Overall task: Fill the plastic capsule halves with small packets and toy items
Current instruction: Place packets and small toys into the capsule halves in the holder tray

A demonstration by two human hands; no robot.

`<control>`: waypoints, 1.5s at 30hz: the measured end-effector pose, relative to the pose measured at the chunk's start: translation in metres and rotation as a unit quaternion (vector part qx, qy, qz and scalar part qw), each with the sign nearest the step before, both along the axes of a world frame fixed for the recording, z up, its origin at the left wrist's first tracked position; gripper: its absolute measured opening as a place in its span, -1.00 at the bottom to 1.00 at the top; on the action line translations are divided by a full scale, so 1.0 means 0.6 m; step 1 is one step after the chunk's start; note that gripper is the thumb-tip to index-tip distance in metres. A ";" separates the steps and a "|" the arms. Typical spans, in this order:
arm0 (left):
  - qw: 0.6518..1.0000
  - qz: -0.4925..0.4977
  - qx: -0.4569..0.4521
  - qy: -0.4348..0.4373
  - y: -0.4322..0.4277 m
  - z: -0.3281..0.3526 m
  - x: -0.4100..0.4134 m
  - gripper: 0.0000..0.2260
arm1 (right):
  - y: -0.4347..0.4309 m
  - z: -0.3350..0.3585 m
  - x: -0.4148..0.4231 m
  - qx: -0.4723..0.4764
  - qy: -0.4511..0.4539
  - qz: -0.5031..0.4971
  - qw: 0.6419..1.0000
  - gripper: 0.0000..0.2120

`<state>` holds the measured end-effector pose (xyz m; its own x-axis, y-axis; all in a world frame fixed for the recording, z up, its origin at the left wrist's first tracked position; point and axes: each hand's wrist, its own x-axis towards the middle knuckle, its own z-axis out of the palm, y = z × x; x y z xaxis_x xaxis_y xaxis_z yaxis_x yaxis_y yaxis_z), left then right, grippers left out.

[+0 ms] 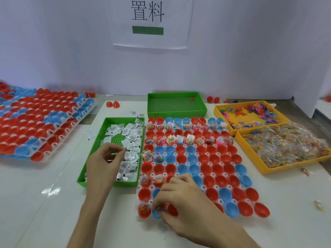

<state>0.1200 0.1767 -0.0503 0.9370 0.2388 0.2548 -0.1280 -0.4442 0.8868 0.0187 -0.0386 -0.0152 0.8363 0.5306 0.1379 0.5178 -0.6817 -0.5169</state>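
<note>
Left hand [105, 163] over white packets [131, 140], fingertips pinched close, hold unclear, right hand [184, 197] fingers curled, pinching small reddish item [163, 206] at blue capsule half [155, 214]

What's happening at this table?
A person is filling red and blue capsule halves. Their left hand reaches among white packets in a green tray. Their right hand works at a blue half in the near-left corner. Far rows and a few left-side cups hold bead packets; many are empty.

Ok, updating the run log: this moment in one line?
left hand: at white packets, green tray | right hand: pinches bead packet at blue capsule half
</note>
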 end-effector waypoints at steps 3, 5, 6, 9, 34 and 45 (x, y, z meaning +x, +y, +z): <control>1.000 0.013 0.016 -0.001 -0.002 -0.001 -0.001 -0.85 | 0.002 -0.001 0.000 0.008 -0.024 -0.005 1.000 -0.89; 0.999 0.028 0.033 -0.015 -0.003 0.000 -0.002 -0.82 | 0.004 -0.002 0.001 0.007 -0.046 -0.014 0.999 -0.88; 0.998 0.035 0.039 -0.025 -0.003 0.001 -0.002 -0.81 | 0.004 -0.002 0.002 0.007 -0.059 -0.021 0.998 -0.87; 0.997 0.055 0.036 -0.043 0.001 0.004 -0.004 -0.83 | 0.003 -0.001 0.006 0.015 -0.102 -0.046 0.994 -0.87; 0.989 0.017 0.125 0.081 0.017 0.032 -0.003 -0.49 | -0.046 0.043 0.022 0.356 -0.051 -0.226 0.905 -0.74; 0.930 -0.106 0.320 0.145 -0.003 0.031 -0.003 -0.96 | -0.057 0.033 0.013 0.352 -0.039 -0.240 0.904 -0.73</control>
<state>0.1183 0.1748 -0.0315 0.9973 -0.0727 0.0111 -0.0696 -0.8848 0.4607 0.0263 -0.0726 0.0046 0.9197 -0.1331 0.3694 0.3040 -0.3542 -0.8844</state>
